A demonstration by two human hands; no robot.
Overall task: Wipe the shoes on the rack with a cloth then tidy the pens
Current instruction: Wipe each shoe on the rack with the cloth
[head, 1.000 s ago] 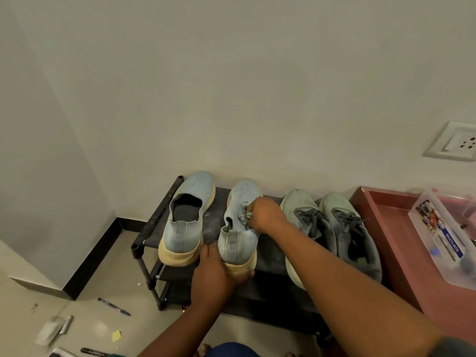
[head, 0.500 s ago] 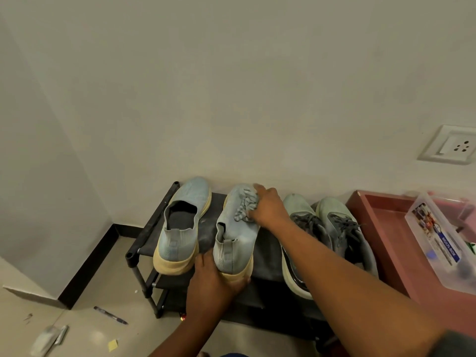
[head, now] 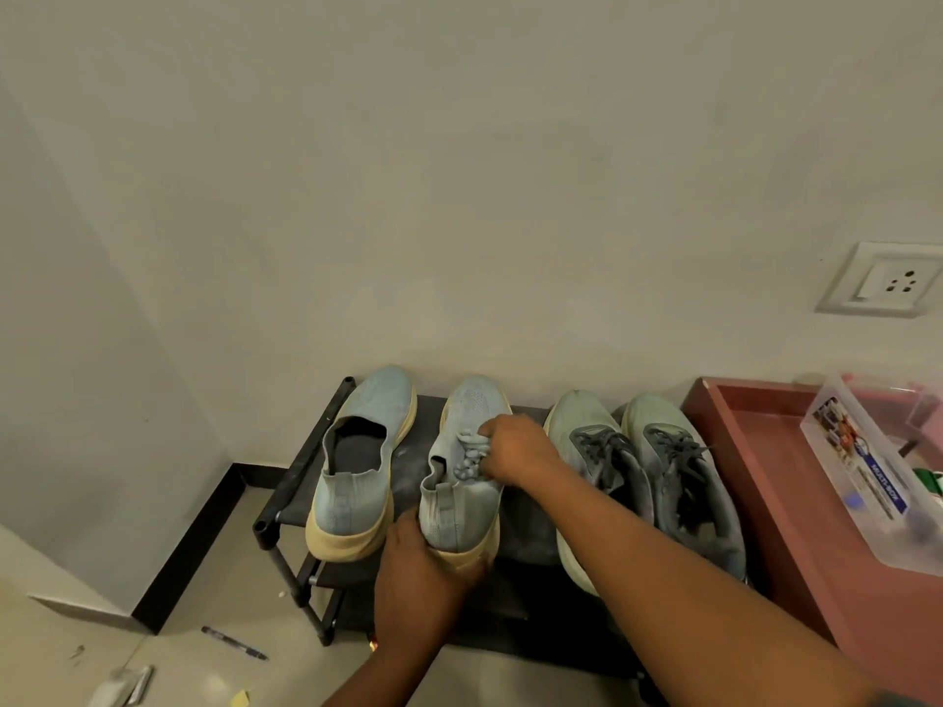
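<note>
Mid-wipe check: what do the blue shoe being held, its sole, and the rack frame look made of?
Held blue shoe: knit fabric, matte; a fine mesh weave shows on the toe. Its sole: cream, probably foam or rubber, smooth and thick. Rack frame: black tubes, metal or plastic, slight sheen; the picture cannot settle which.

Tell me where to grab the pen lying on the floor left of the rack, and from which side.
Pinch the pen at mid-barrel, coming straight down from above. It lies flat on the bare floor, slanting from upper left to lower right, with open tile on both long sides, so fingers would likely fit across its thin barrel. The rack stands apart from it, probably no obstacle.
</note>
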